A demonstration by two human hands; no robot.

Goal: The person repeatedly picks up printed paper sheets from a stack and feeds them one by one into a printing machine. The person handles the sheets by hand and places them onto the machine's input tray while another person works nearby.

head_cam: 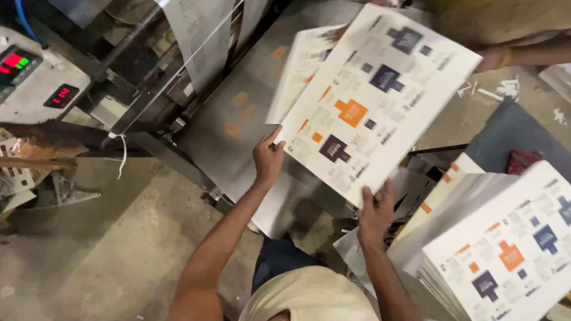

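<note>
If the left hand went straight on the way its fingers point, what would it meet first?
The left hand already grips the edge of the printed sheet stack; going on, it would likely slide under those sheets, though depth is unclear.

Lighting: dim, warm indoor light overall; brightest on the white printed sheet with orange and dark purple blocks [380, 95] held up at centre, and on the stack of matching printed sheets [505, 249] at lower right. No hard glare on either. The grey concrete floor [107, 249] reads muddy and dull. Deep shadow under the dark metal machine frame [148, 89] at upper left; detail lost there. The red and green lit display panel [18, 62] glows against the gloom, digits smeared. Motion blur: second sheet behind the first [300, 71] is soft, as is the grey metal plate [279, 202] below the left hand [269, 157]. Print everywhere is too blurred to resolve. Right hand [376, 211] moderately sharp.
</note>
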